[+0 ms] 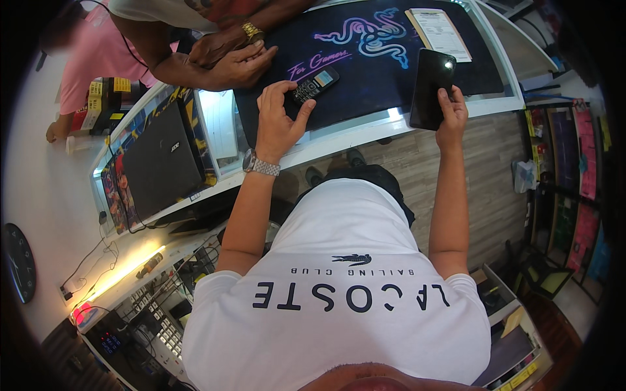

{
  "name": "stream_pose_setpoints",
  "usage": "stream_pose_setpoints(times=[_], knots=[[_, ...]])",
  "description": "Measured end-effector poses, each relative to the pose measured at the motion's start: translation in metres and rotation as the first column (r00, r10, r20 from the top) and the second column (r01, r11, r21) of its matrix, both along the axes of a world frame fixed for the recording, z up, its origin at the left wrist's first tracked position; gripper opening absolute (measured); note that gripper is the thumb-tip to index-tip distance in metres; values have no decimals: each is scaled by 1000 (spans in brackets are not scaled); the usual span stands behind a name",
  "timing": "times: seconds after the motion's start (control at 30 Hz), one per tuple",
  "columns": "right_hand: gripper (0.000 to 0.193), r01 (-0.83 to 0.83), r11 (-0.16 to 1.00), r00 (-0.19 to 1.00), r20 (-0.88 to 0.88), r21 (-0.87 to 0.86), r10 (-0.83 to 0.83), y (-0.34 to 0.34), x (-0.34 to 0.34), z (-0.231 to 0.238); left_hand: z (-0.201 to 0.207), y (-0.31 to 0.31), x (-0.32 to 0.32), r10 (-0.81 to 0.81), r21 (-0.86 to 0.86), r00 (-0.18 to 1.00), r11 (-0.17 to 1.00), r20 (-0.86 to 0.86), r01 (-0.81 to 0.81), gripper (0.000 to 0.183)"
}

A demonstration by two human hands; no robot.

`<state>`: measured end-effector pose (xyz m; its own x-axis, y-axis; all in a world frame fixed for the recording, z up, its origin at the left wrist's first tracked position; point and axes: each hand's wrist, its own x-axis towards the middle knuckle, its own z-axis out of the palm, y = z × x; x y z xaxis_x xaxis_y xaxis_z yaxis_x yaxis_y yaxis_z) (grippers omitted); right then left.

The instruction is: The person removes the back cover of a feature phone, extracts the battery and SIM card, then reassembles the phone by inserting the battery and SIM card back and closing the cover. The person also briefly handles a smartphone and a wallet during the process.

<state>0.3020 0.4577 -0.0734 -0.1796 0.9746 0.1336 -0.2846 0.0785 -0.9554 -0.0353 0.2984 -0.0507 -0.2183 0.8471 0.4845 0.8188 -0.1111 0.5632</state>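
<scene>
On the dark mat [372, 98] lies a small black keypad phone [315, 86] with a lit screen. The thumb and index finger of my left hand [282, 117] are at its two long sides, closed around its lower end; a metal watch is on that wrist. My right hand [452, 114] grips a large black smartphone [431, 88], raised over the counter's near edge. Its thumb rests on the dark screen, which reflects a bright light. Across the counter, another person's hands [244, 62] rest together close to the keypad phone.
A clipboard with a paper form [440, 34] lies at the mat's far right. A closed black laptop [163, 163] sits on the glass counter [225, 166] at the left. Someone in a pink shirt [98, 52] stands beyond. Shelves [561, 150] line the right; a cluttered bench [140, 287] is lower left.
</scene>
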Motion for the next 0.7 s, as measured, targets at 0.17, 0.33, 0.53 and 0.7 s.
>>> stream_pose_setpoints(times=[0.17,0.33,0.53,0.7], knots=[[23,51,999,997,52,-10,-51,-10,-1,0,-1,-7,4,8,-50,1000,999,17,-7,49],[23,-4,1000,1000,6,13,3,-3,-3,8,-3,1,3,40,-81,998,996,-42,-44,49],[22,-1,1000,1000,11,15,1,-3,-1,2,-6,1,2,38,-93,998,995,-43,-42,47],[22,-14,1000,1000,10,19,14,-1,0,0,-4,1,2,41,-97,999,994,-21,-43,47]])
